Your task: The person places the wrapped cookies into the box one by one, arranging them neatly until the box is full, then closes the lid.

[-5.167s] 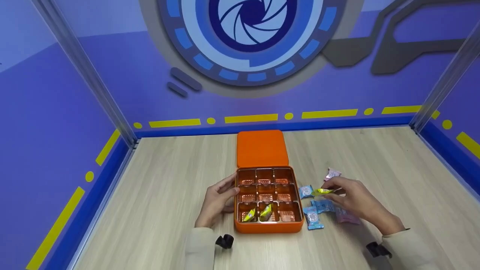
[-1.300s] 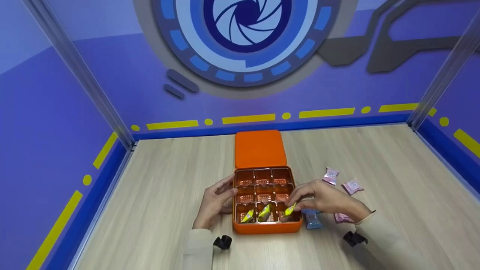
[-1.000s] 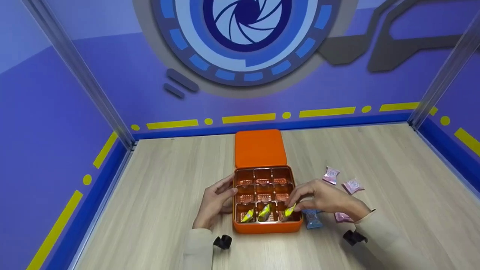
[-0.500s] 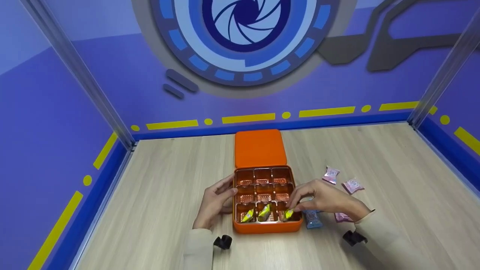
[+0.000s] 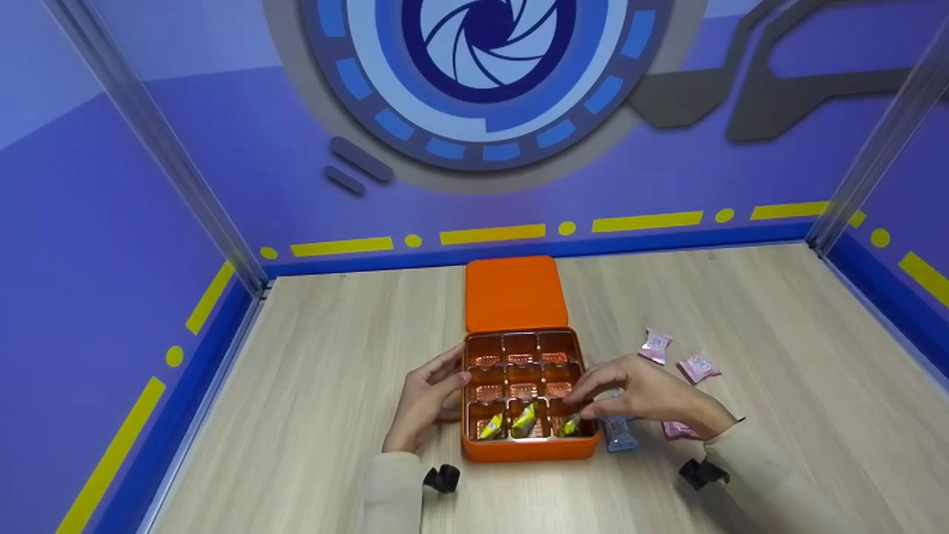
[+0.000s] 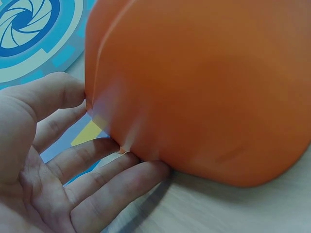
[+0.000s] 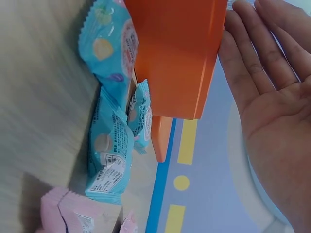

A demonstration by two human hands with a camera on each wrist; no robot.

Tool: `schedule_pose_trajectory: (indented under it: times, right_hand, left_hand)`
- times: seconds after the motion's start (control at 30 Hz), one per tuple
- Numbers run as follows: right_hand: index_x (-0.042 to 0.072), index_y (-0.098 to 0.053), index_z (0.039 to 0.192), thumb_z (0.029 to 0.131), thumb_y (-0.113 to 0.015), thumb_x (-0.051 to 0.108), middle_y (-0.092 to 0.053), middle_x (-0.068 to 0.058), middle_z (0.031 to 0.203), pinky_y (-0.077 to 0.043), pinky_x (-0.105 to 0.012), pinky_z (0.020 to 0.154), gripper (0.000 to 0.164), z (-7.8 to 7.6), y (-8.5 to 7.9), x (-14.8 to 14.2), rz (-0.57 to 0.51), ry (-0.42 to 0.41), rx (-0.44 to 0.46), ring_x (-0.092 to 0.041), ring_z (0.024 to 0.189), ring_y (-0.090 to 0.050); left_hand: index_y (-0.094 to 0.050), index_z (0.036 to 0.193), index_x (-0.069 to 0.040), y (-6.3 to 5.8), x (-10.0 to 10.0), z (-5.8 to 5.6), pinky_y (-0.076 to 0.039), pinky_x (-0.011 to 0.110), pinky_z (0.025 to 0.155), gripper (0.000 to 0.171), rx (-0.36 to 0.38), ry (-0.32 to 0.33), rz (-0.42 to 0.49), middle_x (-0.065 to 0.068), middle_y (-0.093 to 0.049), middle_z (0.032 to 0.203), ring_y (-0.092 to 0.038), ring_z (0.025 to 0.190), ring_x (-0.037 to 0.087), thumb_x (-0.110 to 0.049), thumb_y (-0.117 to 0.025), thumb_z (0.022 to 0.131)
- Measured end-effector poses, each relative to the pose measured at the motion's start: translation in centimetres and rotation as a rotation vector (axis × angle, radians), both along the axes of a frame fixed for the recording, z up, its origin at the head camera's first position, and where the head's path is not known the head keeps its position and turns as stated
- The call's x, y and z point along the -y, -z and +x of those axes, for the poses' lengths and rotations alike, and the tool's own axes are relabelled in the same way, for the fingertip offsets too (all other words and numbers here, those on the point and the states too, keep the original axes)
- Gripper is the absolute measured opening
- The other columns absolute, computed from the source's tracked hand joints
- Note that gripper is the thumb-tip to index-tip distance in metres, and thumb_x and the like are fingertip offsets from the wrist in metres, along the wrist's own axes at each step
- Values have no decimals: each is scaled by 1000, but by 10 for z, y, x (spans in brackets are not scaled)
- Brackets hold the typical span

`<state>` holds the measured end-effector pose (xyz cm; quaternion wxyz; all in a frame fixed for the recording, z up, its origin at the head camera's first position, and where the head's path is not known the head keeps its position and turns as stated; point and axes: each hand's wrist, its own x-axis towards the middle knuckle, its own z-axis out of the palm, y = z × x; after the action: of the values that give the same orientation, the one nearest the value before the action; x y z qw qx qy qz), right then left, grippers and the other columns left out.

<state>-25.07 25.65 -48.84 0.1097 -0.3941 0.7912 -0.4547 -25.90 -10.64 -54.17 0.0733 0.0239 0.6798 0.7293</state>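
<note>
My left hand (image 5: pixel 424 400) holds the left side of an open orange box (image 5: pixel 530 449), thumb at the rim and fingertips against the side. Inside sits a clear divided tray with three rows of compartments. Yellow-wrapped candies lie in the front row: a left candy (image 5: pixel 491 427), a middle candy (image 5: pixel 524 421) and a right candy (image 5: pixel 570 425). Over the front-right compartment hovers my right hand (image 5: pixel 637 389), its fingertips just above the right candy and seemingly apart from it. In the right wrist view, that hand's fingers (image 7: pixel 262 53) extend along the box edge.
The box's orange lid (image 5: pixel 515 294) lies back toward the wall. Right of the box are several blue-wrapped candies (image 7: pixel 111 145), partly hidden by my right hand in the head view. Pink-wrapped candies (image 5: pixel 698 367) lie farther right. Purple-blue panels (image 5: pixel 371 215) enclose the table.
The right hand brought a yellow candy from the table into the front-right compartment. Its fingers have since loosened and the candy sits lower. The left hand has stayed at the box.
</note>
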Motion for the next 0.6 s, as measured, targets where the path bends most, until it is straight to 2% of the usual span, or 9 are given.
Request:
schedule_pose_trajectory:
  times: [0.07, 0.13, 0.23, 0.33, 0.47, 0.6]
  right_hand:
    - [12, -82, 120, 97, -81, 20, -78, 1, 115, -61, -40, 94, 25, 0, 0, -1, -14, 4, 5, -23, 106, -74]
    - [10, -81, 121, 97, -80, 16, -78, -3, 116, -61, -42, 94, 25, 0, 0, -2, -38, 2, 11, -27, 106, -74]
    - [6, -80, 122, 98, -79, 13, -78, -7, 117, -61, -40, 94, 25, 0, 1, -5, -62, 13, 15, -30, 106, -74]
    - [8, -79, 124, 98, -78, 14, -77, -8, 119, -60, -37, 95, 26, 0, 0, -10, -61, 51, 25, -27, 109, -72]
    - [14, -79, 127, 100, -77, 16, -75, -8, 123, -57, -32, 99, 27, -1, -2, -16, -55, 105, 26, -23, 115, -70]
    - [10, -78, 127, 100, -76, 15, -75, -8, 124, -56, -32, 101, 27, -3, -4, -20, -54, 130, 1, -24, 115, -70]
  left_hand:
    - [-61, 153, -14, 0, 0, 0, -65, 39, 62, 56, -2, -2, -4, 15, -49, 160, -49, 144, 37, -14, -76, 99]
    - [-61, 152, -14, 0, -1, 0, -65, 40, 68, 56, -5, -5, 2, 15, -50, 159, -50, 144, 36, -14, -76, 98]
    - [-61, 152, -11, 0, -2, 0, -64, 40, 84, 56, -19, -6, 8, 16, -52, 157, -50, 144, 36, -13, -77, 98]
    - [-61, 151, -10, 0, -2, 0, -58, 38, 98, 55, -39, -5, -3, 16, -53, 156, -50, 144, 35, -13, -77, 99]
    - [-61, 151, -10, 1, -3, 0, -57, 37, 100, 54, -58, -13, -11, 18, -54, 156, -52, 143, 35, -12, -76, 98]
    - [-62, 150, -9, 1, -3, 1, -57, 37, 99, 53, -59, -20, 25, 19, -55, 155, -54, 140, 34, -10, -76, 98]
